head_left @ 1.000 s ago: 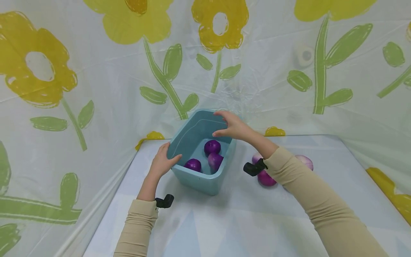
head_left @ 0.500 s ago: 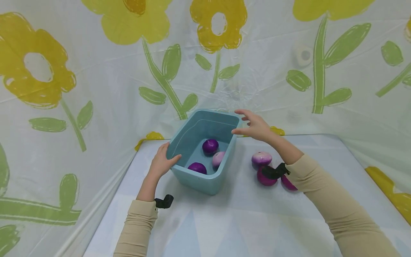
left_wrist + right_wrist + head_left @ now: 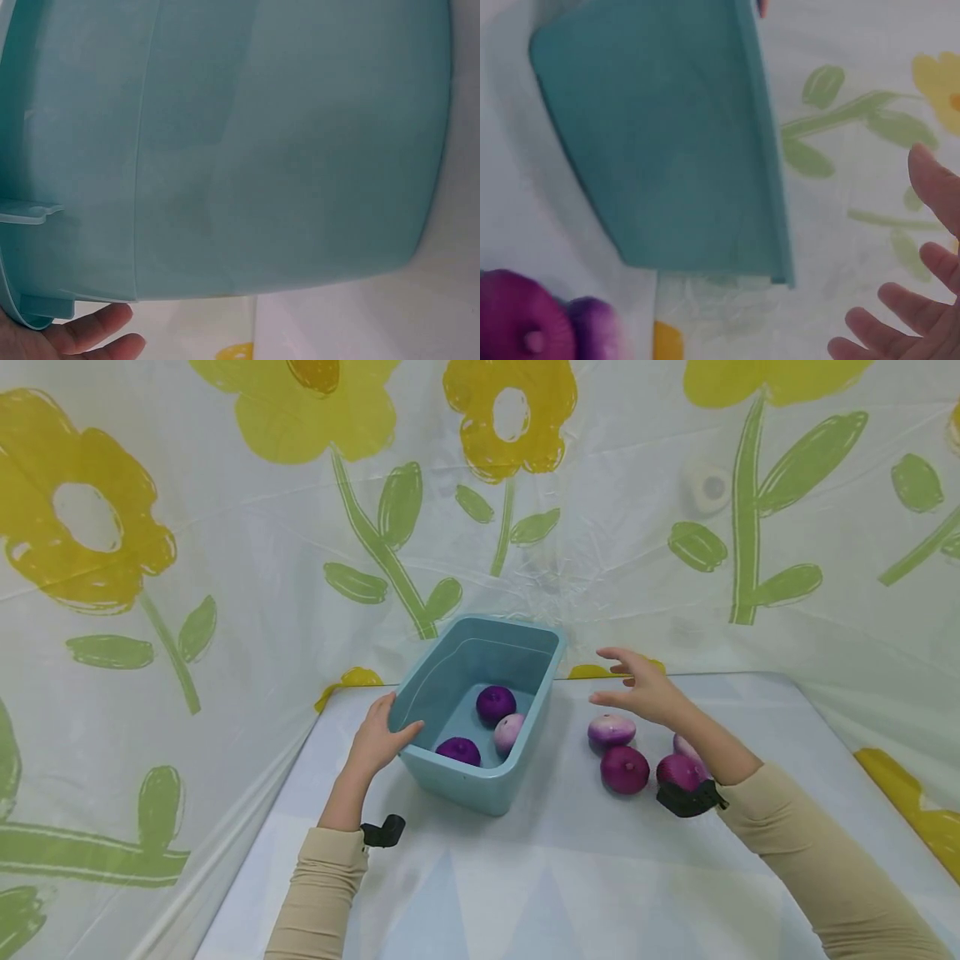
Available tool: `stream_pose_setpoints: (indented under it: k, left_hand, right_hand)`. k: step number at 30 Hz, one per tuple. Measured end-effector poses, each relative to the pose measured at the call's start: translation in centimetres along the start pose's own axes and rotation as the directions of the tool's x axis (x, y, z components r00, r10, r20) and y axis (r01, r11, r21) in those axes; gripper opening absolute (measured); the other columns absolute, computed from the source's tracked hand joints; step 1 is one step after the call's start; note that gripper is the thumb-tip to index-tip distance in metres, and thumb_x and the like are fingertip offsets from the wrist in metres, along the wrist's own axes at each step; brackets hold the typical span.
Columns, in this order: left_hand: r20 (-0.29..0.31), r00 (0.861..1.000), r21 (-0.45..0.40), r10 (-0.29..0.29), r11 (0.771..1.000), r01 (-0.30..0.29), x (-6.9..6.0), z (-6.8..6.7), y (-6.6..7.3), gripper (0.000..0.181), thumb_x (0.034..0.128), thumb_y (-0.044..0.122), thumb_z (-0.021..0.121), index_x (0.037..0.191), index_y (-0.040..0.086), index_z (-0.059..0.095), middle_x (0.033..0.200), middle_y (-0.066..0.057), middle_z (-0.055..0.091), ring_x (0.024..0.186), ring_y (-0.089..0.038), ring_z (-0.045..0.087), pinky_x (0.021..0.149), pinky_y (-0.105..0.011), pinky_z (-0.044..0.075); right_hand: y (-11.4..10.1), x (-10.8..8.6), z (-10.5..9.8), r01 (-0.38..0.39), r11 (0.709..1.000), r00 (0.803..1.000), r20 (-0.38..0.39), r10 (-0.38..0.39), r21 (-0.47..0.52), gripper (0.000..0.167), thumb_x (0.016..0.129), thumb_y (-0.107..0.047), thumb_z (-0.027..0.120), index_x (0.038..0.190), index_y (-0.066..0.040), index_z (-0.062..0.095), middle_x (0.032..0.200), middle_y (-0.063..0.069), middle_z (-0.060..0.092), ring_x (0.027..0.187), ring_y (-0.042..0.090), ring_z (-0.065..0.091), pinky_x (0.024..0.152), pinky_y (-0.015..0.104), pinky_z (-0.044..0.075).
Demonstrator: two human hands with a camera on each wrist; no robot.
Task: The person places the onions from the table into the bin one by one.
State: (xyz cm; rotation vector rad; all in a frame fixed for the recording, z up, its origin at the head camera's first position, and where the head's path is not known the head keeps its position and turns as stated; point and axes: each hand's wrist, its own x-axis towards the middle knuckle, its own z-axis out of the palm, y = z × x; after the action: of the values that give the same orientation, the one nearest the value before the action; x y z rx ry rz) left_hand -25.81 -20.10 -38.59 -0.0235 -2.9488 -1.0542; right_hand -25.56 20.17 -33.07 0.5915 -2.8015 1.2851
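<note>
A blue plastic bin [image 3: 457, 787] stands on the table with three onions inside: a dark purple onion [image 3: 496, 703], a pale pink onion [image 3: 509, 733] and another purple onion [image 3: 458, 750]. My left hand [image 3: 375, 737] grips the bin's near left corner, thumb over the rim; in the left wrist view its fingers [image 3: 97, 330] show beyond the rim. To the right of the bin, my right hand [image 3: 645, 692] hovers with fingers spread and nothing in it. Below it lie a white-and-purple onion [image 3: 611, 729], a magenta onion [image 3: 625, 770] and a purple onion [image 3: 678, 772], with a paler one [image 3: 686, 747] partly hidden.
A flower-printed curtain [image 3: 630, 568] hangs right behind the table [image 3: 510, 893] and along its left side. Black wrist cameras [image 3: 384, 831] sit at both cuffs.
My right hand has moved right, from over the bin to above the loose onions. Inside the bin, the onions have shifted a little. My left hand stays at the corner.
</note>
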Motion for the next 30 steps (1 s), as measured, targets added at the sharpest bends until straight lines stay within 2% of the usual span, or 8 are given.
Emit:
stream_pose_setpoints:
  k: [6, 13, 21, 30]
  left_hand:
    - [0.005, 1.000, 0.001, -0.007, 1.000, 0.007, 0.0, 0.0, 0.0, 0.081, 0.0855, 0.040, 0.058, 0.146, 0.006, 0.016, 0.149, -0.016, 0.019, 0.132, -0.038, 0.028, 0.099, -0.059, 0.032]
    - [0.009, 1.000, 0.003, -0.006, 1.000, 0.006, 0.0, -0.1, 0.0, 0.081, 0.0850, 0.040, 0.058, 0.146, 0.007, 0.016, 0.149, -0.016, 0.019, 0.131, -0.039, 0.028, 0.098, -0.060, 0.032]
    - [0.019, 1.000, 0.018, 0.004, 1.000, -0.004, 0.1, -0.1, -0.1, 0.083, 0.0847, 0.042, 0.058, 0.146, 0.006, 0.015, 0.149, -0.017, 0.019, 0.131, -0.039, 0.028, 0.100, -0.059, 0.031]
    - [0.037, 0.999, 0.019, 0.000, 1.000, -0.001, 0.1, -0.4, 0.0, 0.086, 0.0838, 0.046, 0.058, 0.146, 0.007, 0.014, 0.148, -0.017, 0.019, 0.130, -0.040, 0.029, 0.098, -0.059, 0.032]
  right_hand:
    - [2.9, -2.1, 1.1, -0.069, 0.997, 0.997, 0.024, 0.068, 0.036, 0.075, 0.082, -0.031, 0.068, 0.140, -0.003, 0.029, 0.143, 0.021, 0.030, 0.125, 0.042, 0.036, 0.100, 0.057, 0.032]
    - [6.5, -4.1, 3.6, -0.117, 0.992, 0.993, 0.026, 0.116, 0.046, 0.076, 0.082, -0.033, 0.068, 0.138, 0.000, 0.030, 0.140, 0.025, 0.031, 0.124, 0.047, 0.034, 0.098, 0.060, 0.031]
    - [10.0, -5.7, 6.8, -0.070, 0.998, 0.995, -0.071, 0.069, -0.007, 0.072, 0.078, -0.025, 0.073, 0.132, 0.006, 0.036, 0.138, 0.033, 0.026, 0.127, 0.050, 0.023, 0.098, 0.067, 0.023]
    - [12.0, -6.1, 9.3, -0.054, 0.993, 0.995, -0.086, 0.045, -0.103, 0.068, 0.073, -0.022, 0.076, 0.127, 0.004, 0.043, 0.133, 0.033, 0.030, 0.120, 0.051, 0.031, 0.091, 0.067, 0.032]
